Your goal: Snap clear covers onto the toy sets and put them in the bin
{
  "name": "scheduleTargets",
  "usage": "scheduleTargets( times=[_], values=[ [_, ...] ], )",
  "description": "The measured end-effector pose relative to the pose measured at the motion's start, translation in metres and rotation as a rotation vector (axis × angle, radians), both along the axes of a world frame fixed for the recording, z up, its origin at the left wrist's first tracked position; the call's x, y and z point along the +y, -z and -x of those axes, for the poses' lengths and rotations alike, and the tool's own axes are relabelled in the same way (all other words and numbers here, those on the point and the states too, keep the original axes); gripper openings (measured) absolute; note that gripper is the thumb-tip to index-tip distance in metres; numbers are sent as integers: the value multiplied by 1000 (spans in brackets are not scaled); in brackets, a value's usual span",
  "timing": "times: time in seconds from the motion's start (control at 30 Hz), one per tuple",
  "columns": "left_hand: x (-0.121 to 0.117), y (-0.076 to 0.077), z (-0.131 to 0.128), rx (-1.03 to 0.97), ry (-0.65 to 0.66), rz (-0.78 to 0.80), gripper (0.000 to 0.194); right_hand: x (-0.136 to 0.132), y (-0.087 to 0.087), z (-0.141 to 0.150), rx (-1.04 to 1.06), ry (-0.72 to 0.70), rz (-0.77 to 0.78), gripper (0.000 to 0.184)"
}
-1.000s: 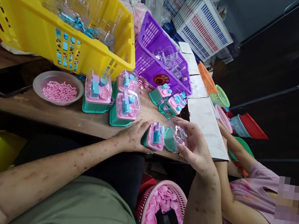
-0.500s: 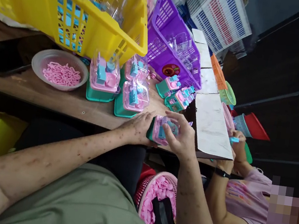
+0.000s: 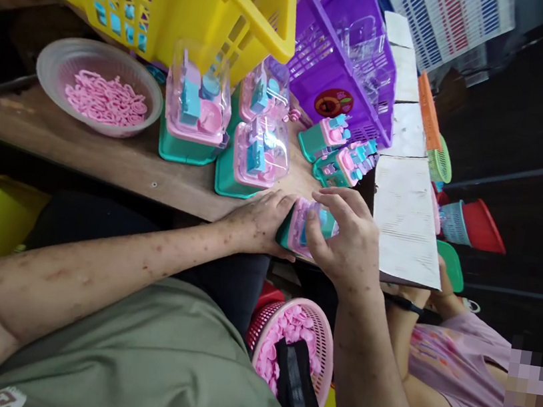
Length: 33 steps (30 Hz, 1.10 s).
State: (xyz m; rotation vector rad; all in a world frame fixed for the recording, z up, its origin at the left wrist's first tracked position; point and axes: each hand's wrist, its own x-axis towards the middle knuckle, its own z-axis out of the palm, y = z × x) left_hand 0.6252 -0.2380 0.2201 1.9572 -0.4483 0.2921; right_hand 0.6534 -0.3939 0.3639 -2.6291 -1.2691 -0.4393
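Observation:
A small toy box [image 3: 297, 226] with a teal base and pink top lies at the table's front edge, between my two hands. My left hand [image 3: 266, 222] is wrapped round its base from the left. Over the top and right side curls my right hand [image 3: 349, 241], its thumb and fingers gripping the box; part of the toy is hidden beneath them. Beyond stand several similar toy boxes [image 3: 196, 109] with clear domed lids. Two more toys [image 3: 345, 163], without visible lids, sit near the purple basket.
A bowl [image 3: 51, 68] of pink chain-like pieces is at the left. Behind stand a yellow basket [image 3: 176, 21] and a purple basket [image 3: 314, 41] of clear covers. Below the table is a pink basket [image 3: 329, 326] of pink pieces. A co-worker's arm [image 3: 430, 401] is at the right.
The view has shifted, so the table items appear higher. My right fingers have moved slightly over the toy box, while my left hand keeps its hold. The co-worker's hands have moved lower in view.

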Motion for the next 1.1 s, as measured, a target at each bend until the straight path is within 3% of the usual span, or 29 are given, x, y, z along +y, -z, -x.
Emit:
scheduleTargets(
  times=[0.37, 1.1],
  values=[
    [-1, -8, 3, 53, -9, -83, 111, -4, -2, 3, -10, -43, 57, 39],
    [-2, -12, 3, 84, 3, -89, 99, 9, -6, 6, 70, 6, 92, 31]
  ],
)
